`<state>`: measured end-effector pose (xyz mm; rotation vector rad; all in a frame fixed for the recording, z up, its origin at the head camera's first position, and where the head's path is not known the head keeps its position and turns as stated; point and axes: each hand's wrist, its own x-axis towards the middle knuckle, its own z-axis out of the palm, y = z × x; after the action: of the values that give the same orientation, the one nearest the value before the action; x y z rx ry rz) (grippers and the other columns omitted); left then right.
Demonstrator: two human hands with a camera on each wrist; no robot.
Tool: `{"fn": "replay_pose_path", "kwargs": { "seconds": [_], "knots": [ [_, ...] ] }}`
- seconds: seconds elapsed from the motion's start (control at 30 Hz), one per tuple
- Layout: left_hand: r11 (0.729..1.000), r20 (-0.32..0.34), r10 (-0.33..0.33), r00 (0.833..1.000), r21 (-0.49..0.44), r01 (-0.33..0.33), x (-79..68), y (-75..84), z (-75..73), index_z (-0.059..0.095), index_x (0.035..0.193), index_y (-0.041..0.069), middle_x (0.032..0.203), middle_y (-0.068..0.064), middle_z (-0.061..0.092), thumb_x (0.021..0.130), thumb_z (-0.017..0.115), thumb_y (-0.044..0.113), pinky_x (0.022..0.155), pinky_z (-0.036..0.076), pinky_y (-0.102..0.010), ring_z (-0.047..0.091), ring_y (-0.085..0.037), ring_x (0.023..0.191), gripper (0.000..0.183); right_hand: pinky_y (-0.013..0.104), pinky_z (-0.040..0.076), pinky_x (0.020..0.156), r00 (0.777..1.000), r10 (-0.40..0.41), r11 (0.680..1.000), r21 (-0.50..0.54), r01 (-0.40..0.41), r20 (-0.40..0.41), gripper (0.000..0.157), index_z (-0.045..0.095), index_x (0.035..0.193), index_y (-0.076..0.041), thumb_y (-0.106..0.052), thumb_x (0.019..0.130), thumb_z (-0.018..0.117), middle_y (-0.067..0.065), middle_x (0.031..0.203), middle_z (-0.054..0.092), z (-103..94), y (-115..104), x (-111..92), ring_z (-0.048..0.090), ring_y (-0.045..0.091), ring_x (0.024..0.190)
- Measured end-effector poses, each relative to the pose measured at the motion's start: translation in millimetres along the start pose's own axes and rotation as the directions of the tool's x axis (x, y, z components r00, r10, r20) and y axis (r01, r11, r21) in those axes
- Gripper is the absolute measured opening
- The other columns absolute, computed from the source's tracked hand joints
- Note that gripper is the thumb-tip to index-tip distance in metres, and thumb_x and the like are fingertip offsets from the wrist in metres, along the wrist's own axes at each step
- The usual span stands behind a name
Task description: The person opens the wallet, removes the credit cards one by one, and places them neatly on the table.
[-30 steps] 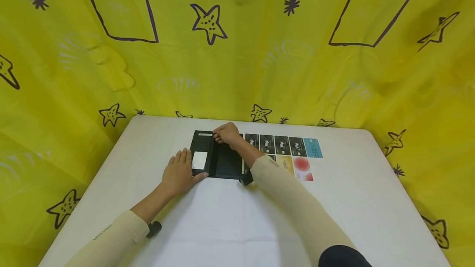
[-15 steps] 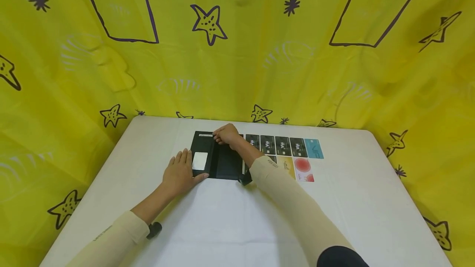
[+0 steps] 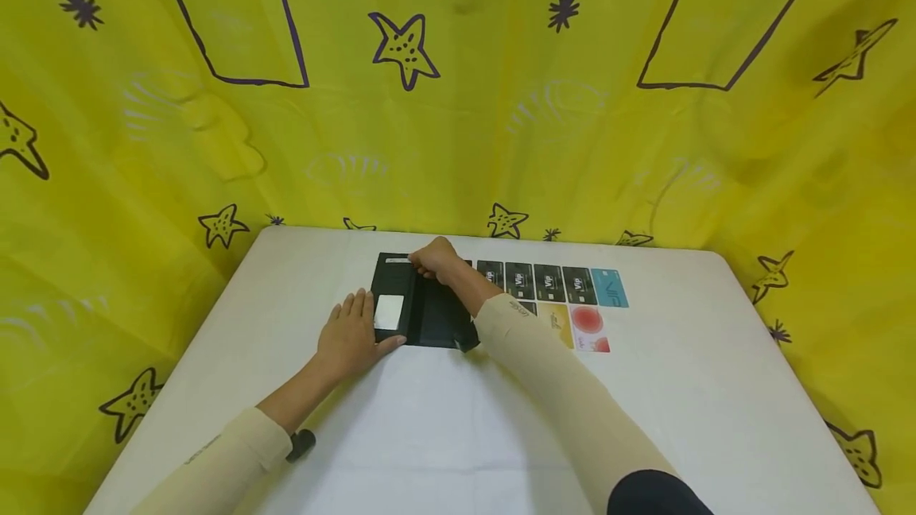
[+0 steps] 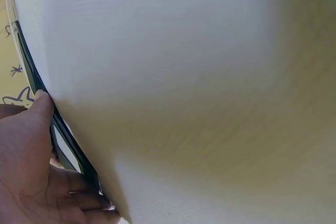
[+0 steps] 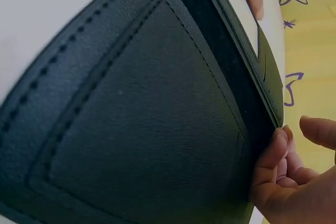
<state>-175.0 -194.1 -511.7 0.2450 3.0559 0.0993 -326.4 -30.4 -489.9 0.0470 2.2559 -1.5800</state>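
Note:
An opened black wallet [image 3: 436, 316] lies on the white table, with a white rectangular window [image 3: 389, 312] in its left panel. My left hand [image 3: 349, 336] rests along the wallet's left side, fingers straight, the thumb on its near edge. In the left wrist view, the thumb [image 4: 42, 103] touches the thin dark edge. At the far edge near the fold, my right hand [image 3: 436, 259] pinches the left panel's top corner with curled fingers. The right wrist view shows the fingertips [image 5: 279, 142] on that edge and stitching along the right panel. My right forearm hides part of the wallet's right side.
Right of the wallet lie cards in two rows: several black Vip cards [image 3: 549, 283], a blue card [image 3: 609, 288], a gold card [image 3: 556, 323] and a white-and-red card [image 3: 590, 328]. My right sleeve [image 3: 551, 380] covers some. A yellow curtain [image 3: 458, 141] hangs behind the table.
Relative to the wallet, my right hand has shifted slightly left, and its forearm has moved a little over the wallet's right panel. The left hand stays in place. The head view has shifted slightly.

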Motion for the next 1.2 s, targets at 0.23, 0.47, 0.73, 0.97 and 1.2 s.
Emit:
{"fn": "replay_pose_path", "kwargs": {
  "seconds": [0.23,0.47,0.73,0.97,1.2],
  "knots": [
    [1.0,-0.003,0.005,1.0,-0.002,-0.005,-6.2,0.2,2.7,0.036,0.153,-0.018,0.158,-0.037,0.038,0.096,0.068,0.062,0.12,0.033,-0.059,0.038,-0.051,0.146,0.103,0.026,0.047,0.056,0.995,-0.001,0.974,-0.224,-0.022,-0.102,0.026,0.07,0.091,0.002,-0.021,0.094,0.081,0.006,0.073,0.058,12.4,-2,4,0.055,0.016,0.063],
    [1.0,-0.012,0.019,1.0,0.014,-0.019,-9.7,1.2,0.6,0.037,0.152,-0.018,0.157,-0.036,0.04,0.096,0.067,0.062,0.119,0.034,-0.059,0.04,-0.051,0.146,0.102,0.031,0.053,0.063,0.986,-0.003,0.954,-0.297,-0.047,-0.168,0.028,0.072,0.099,0.006,-0.02,0.094,0.081,0.011,0.085,0.062,15.4,-6,0,0.059,0.023,0.073],
    [0.999,-0.007,0.019,1.0,0.031,-0.019,-5.9,1.2,-2.6,0.037,0.153,-0.018,0.158,-0.036,0.039,0.097,0.067,0.062,0.12,0.033,-0.059,0.04,-0.05,0.146,0.102,0.031,0.048,0.066,0.989,-0.002,0.979,-0.202,-0.027,-0.146,0.04,0.065,0.127,0.011,-0.019,0.102,0.07,0.012,0.1,0.061,13.2,-10,7,0.053,0.021,0.077],
    [1.0,-0.002,0.018,1.0,0.025,-0.018,-2.8,0.5,-1.0,0.036,0.153,-0.018,0.158,-0.036,0.039,0.096,0.067,0.062,0.12,0.033,-0.059,0.039,-0.05,0.146,0.103,0.033,0.052,0.071,0.99,-0.02,0.977,-0.213,-0.01,-0.138,0.04,0.067,0.115,0.009,-0.02,0.092,0.082,0.009,0.094,0.059,8.6,-13,8,0.055,0.023,0.082],
    [1.0,-0.008,0.019,1.0,0.022,-0.019,-0.5,1.2,0.1,0.037,0.153,-0.017,0.158,-0.036,0.04,0.096,0.067,0.063,0.119,0.034,-0.059,0.039,-0.05,0.146,0.103,0.042,0.059,0.09,0.985,0.003,0.993,-0.113,-0.023,-0.171,0.056,0.058,0.135,0.011,-0.02,0.094,0.081,0.018,0.121,0.065,5.5,-19,10,0.062,0.029,0.103]
  ]
}}
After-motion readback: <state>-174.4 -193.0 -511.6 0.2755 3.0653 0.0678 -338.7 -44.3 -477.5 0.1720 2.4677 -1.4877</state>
